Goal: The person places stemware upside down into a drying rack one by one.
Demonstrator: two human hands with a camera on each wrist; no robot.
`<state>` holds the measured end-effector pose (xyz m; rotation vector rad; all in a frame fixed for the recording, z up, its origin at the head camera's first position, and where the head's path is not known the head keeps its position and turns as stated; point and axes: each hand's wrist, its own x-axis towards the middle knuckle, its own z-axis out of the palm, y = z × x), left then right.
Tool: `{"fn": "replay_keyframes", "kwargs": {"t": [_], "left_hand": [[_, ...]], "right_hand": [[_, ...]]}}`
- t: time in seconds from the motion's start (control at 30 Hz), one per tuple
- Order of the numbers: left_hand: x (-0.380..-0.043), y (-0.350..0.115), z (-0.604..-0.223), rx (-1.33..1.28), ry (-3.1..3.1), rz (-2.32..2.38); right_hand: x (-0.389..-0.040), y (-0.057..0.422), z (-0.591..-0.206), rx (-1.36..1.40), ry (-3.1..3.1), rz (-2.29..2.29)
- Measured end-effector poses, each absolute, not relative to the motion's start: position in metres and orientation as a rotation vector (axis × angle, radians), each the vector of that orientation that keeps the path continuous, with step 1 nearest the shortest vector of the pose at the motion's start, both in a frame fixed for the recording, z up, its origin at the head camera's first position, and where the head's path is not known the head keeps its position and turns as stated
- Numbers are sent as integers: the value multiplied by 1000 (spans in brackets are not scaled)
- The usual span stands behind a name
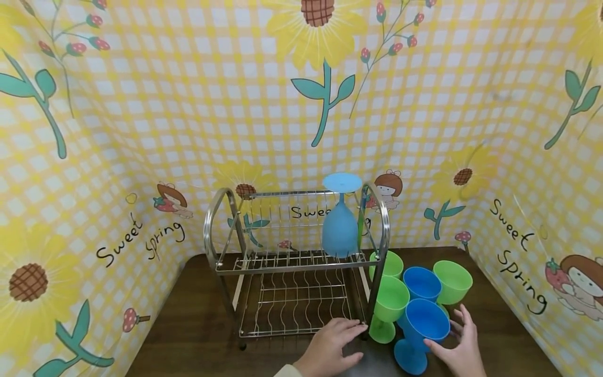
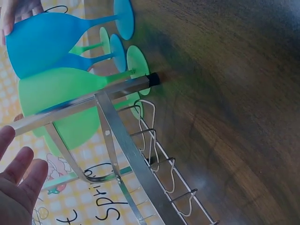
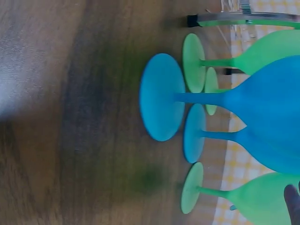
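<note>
1. The left hand (image 1: pixel 332 345) is relaxed, thumb apart from the fingers, holding nothing, its fingertips near the front right corner of the rack
2. The right hand (image 1: pixel 459 345) is partly open around the front blue goblet's bowl, its thumb at the near side and its fingers spread at the right; a firm grip cannot be made out
3. The silver metal two-tier dish rack (image 1: pixel 282 269) with arched ends stands on the dark brown wood-grain worktop (image 1: pixel 188 314), left of the upright goblets
4. A light blue, stemmed, plastic-looking goblet (image 1: pixel 340 230) sits upside down at the right end of the upper tier, its round foot uppermost
5. Just right of the rack, two light green, stemmed, plastic-looking goblets (image 1: pixel 392 301) stand upright, one behind the other
6. Next come two deep blue, stemmed, plastic-looking goblets (image 1: pixel 426 320), also upright, the front one beside the right hand
7. Farthest right, behind that hand, is another upright green goblet (image 1: pixel 452 285)
8. Behind everything hangs a yellow-and-white checked sheet (image 1: pixel 165 78) printed with sunflowers
</note>
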<state>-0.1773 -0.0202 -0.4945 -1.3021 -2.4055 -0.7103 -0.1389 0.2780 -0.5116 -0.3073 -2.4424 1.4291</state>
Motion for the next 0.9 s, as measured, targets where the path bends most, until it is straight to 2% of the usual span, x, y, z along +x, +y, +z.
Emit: {"fn": "replay_keyframes", "kwargs": {"t": [0.53, 0.9], "left_hand": [[-175, -16, -498, -1350, -2478, -711], [-171, -8, -499, -1364, -2537, -715]], "right_hand": [[-144, 274, -544, -168, -2482, 1445], [-150, 269, -550, -445, -2460, 1808]]}}
